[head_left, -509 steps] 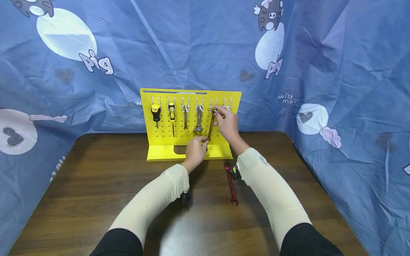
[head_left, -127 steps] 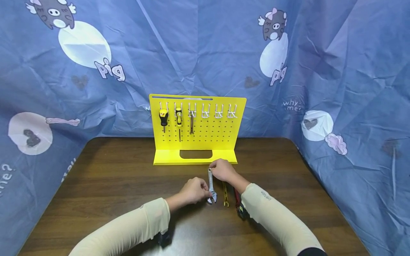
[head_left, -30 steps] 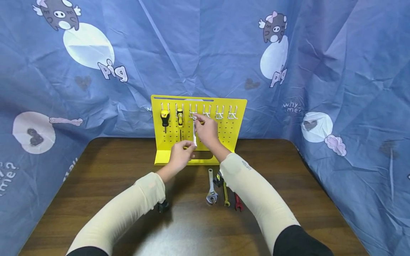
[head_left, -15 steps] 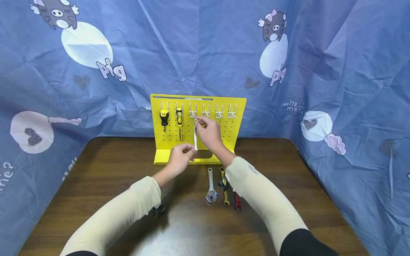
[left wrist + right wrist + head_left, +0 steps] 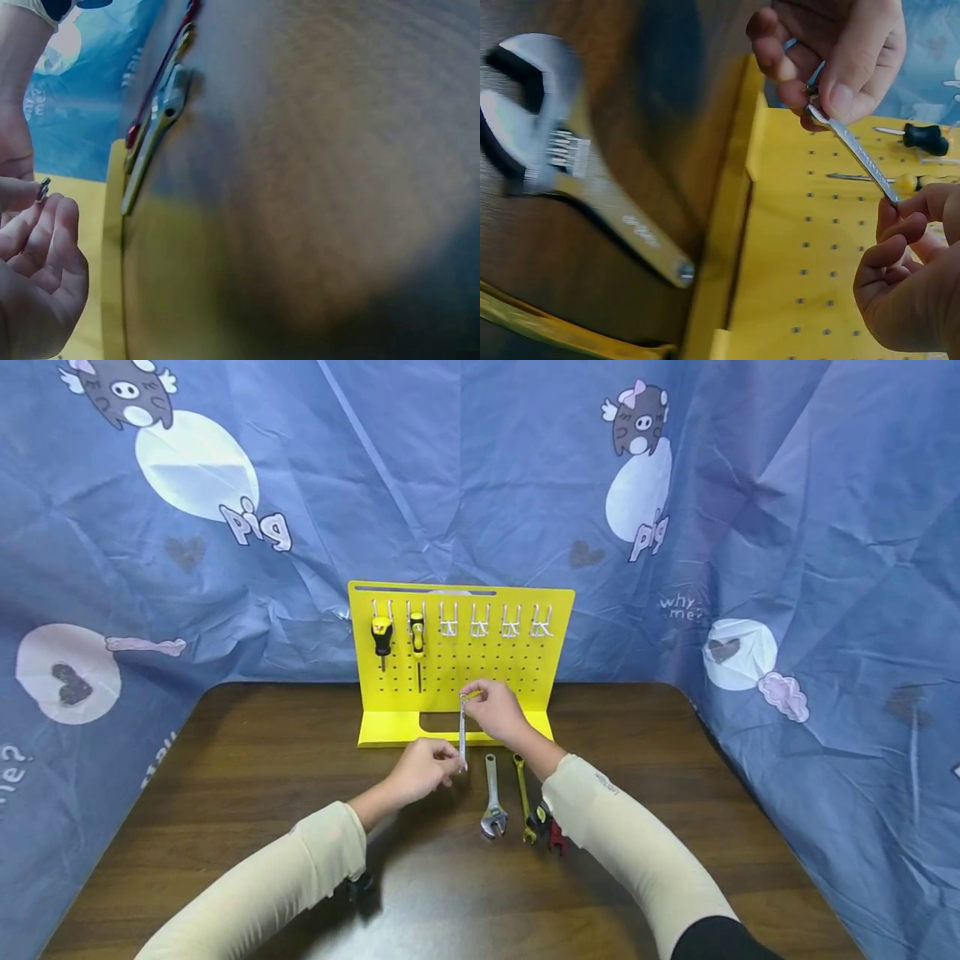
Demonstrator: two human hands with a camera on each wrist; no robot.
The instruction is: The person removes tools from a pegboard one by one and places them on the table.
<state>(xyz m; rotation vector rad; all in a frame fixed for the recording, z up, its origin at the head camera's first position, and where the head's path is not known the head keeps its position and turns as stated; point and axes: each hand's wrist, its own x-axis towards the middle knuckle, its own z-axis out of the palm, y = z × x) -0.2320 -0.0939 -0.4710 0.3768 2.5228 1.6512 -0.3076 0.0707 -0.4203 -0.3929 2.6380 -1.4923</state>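
Note:
A small silver combination wrench (image 5: 462, 732) is held upright in front of the yellow pegboard (image 5: 491, 672), off its hooks. My left hand (image 5: 422, 768) pinches its lower end between thumb and fingers. At the upper ring end, my right hand (image 5: 495, 710) grips it with thumb and fingertips. The right wrist view shows the wrench shank (image 5: 862, 161) stretched between both hands. Beneath them on the table lie an adjustable wrench (image 5: 492, 814), a gold-coloured wrench (image 5: 522, 785) and a red wrench (image 5: 557, 839); the right forearm partly hides the red one.
Two yellow-and-black screwdrivers, a thick one (image 5: 382, 635) and a slimmer one (image 5: 417, 635), hang on the left hooks. Several white hooks (image 5: 510, 622) to their right hold nothing. A brown wooden table (image 5: 262, 760) is backed by a blue printed curtain (image 5: 525, 485).
Since 17 s ago, the gold-coloured and adjustable wrenches went from the pegboard to the table beside the red one. Over the last second, both hands brought the silver wrench off its hook, down and toward me.

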